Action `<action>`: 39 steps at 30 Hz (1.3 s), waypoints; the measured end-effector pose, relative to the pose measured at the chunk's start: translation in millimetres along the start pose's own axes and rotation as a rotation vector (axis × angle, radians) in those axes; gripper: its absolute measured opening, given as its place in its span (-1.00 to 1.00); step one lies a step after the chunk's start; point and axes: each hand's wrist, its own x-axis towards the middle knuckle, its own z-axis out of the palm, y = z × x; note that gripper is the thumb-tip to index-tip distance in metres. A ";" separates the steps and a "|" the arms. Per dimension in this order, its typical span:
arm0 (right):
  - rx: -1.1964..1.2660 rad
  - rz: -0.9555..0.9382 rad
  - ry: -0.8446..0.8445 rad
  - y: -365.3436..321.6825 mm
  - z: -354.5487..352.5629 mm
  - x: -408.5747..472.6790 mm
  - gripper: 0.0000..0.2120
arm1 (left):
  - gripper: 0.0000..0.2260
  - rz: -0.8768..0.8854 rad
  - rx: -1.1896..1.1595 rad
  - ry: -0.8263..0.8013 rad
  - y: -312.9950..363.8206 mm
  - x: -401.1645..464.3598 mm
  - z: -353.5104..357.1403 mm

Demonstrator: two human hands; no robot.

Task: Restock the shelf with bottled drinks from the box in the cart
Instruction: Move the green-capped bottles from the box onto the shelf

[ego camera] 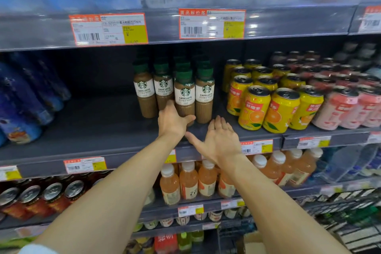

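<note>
head view looks at a grey shelf [92,121] where a cluster of caffe latte bottles [184,97] stands at 12 o'clock from the hands, in rows running back into the dark. left hand [172,119] reaches in with its fingers [168,107] fairly straight against the lower side of the front bottle and its thumb lying across the bottle's base; whether it truly grips or only steadies is hard to tell. right hand [219,140] hovers just beside, at 4 o'clock from that bottle, fingers spread and holding nothing, palm down over the shelf edge. these bottles look stiff, smooth and full, so probably rather heavy for their size and slippery on the label; the waist below the label or the green cap seems the safest hold, and a nudge at the base should slide one without tipping it. at 3 o'clock sit yellow orange-drink cans [268,105] and pink cans [346,107]; at 9 o'clock, blue bottles [24,97] lean. pale orange bottles [188,181] fill the shelf below. a wire cart [354,218] shows at 5 o'clock; its box is not clearly visible.
</note>
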 end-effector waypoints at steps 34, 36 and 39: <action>-0.032 -0.153 0.034 -8.9 4.3 -74.0 -0.08 | -0.53 0.290 0.845 -0.067 -52.3 -129.4 -75.7; 0.007 -0.211 0.017 -15.1 7.2 -102.8 -0.11 | -0.50 0.213 0.893 -0.090 -66.3 -161.7 -84.8; -0.029 -0.304 -0.024 -22.5 18.5 -148.8 -0.11 | -0.51 0.103 0.920 -0.089 -89.2 -220.0 -95.4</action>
